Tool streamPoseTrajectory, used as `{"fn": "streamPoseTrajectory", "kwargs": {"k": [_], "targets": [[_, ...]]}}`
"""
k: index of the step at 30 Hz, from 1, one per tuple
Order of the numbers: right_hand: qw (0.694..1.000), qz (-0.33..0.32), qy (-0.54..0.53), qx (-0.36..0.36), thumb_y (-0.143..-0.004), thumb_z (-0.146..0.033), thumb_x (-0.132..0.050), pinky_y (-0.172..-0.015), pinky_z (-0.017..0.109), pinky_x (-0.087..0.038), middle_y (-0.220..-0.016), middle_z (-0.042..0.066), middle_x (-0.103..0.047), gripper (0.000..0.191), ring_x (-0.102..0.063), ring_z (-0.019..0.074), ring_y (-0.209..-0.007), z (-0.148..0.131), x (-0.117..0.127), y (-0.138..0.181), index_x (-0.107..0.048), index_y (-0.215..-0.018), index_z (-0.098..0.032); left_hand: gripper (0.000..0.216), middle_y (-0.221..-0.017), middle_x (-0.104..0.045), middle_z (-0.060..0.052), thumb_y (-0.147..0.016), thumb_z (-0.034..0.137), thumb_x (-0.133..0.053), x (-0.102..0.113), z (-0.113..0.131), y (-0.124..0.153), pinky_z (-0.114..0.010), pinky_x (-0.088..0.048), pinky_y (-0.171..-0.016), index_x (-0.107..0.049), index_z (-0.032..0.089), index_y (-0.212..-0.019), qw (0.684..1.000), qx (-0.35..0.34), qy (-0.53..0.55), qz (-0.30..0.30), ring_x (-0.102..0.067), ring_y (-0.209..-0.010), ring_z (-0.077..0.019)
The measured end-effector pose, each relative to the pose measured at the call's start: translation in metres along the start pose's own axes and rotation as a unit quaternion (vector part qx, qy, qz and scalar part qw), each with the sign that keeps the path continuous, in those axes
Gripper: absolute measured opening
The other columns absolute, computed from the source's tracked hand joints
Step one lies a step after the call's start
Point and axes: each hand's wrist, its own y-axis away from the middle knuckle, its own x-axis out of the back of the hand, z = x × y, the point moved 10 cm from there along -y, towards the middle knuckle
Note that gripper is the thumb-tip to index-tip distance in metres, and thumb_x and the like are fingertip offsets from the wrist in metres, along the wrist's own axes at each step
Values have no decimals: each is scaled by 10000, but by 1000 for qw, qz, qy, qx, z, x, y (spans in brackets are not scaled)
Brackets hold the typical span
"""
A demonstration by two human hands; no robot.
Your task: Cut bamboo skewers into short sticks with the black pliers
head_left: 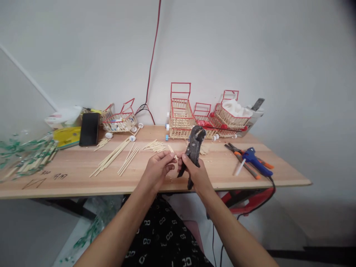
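Short pieces of wooden stick (171,149) are pinched in the fingers of my left hand (157,168), above the table's front part. My right hand (197,171) is closed round a black hand cutter (194,146) with its head pointing up. The tips of my right fingers meet the lower end of the sticks, close to my left fingertips. Behind my hands lies a pile of short cut sticks (155,145). To the left are longer wooden sticks (114,157) in loose bundles.
Small stick-built carts with red handles stand along the wall, such as a tall cart (181,111) and a left cart (119,120). A blue glue gun (254,161) and orange-handled pliers (244,165) lie right. A phone (89,129) and wrapped sticks (36,157) are left.
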Motion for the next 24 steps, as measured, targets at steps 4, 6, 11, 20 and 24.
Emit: {"fn": "streamPoseTrajectory", "kwargs": {"k": [4,6,11,20,24], "targets": [[997,-19,74,5,-795,-518,-616,-545,249,-438,-596,-18,-537,361,-506,126,-560,-15,8,-7,-624,-828,-158,269,-781,-696,-49,-672,337,-778,1,3,8,-194,-438,-603,-651,133,-793,996,22,-88,-23,-635,-714,-120],[994,-33,103,5,-782,-514,-629,-536,246,-426,-582,-26,-539,366,-509,125,-551,-22,6,-10,-619,-864,-158,261,-755,-701,-62,-706,349,-752,-4,6,11,-202,-442,-601,-658,124,-801,990,8,-136,-44,-635,-701,-128],[990,-80,119,-6,-751,-478,-661,-526,248,-421,-580,-28,-559,337,-533,128,-532,-26,-9,-8,-574,-844,-166,260,-714,-696,-62,-722,355,-734,-13,5,11,-213,-448,-576,-668,111,-783,983,-10,-169,-75,-624,-658,-130],[998,-15,54,-9,-733,-464,-682,-493,241,-417,-572,-32,-536,318,-501,117,-518,-29,3,-8,-573,-790,-170,252,-900,-740,-58,-712,247,-750,-11,10,18,-276,-517,-807,-664,153,-929,980,-61,-169,-83,-681,-856,-161],[999,-32,33,-19,-740,-456,-679,-473,230,-411,-556,-25,-523,320,-487,108,-516,-30,-4,-5,-555,-675,-168,146,-856,-747,-49,-736,257,-717,-9,20,25,-286,-528,-803,-701,158,-842,964,-130,-228,-35,-694,-833,-183]]}}
